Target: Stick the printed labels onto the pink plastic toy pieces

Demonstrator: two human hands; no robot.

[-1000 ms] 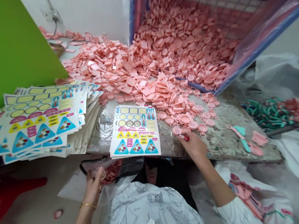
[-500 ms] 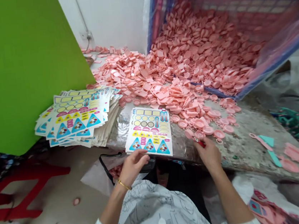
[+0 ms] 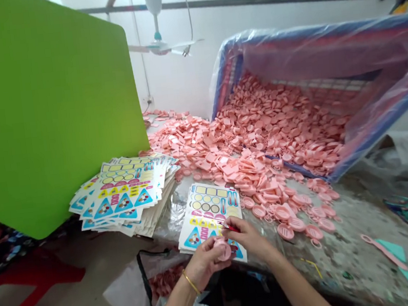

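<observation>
Pink round part held in both hands over sticker sheet.

The pink round part is gripped by the left hand, fingers curled around it, just above the lower edge of the sticker sheet. A small red item, kind too small to tell, is pinched narrowly by the right hand beside the part. The sheet is laid on a stained table, with a sheet stack to its left. Loose pink parts are heaped behind it and run into a film-wrapped tilted crate. A bag is seen below the table edge; a green board is at left.
</observation>
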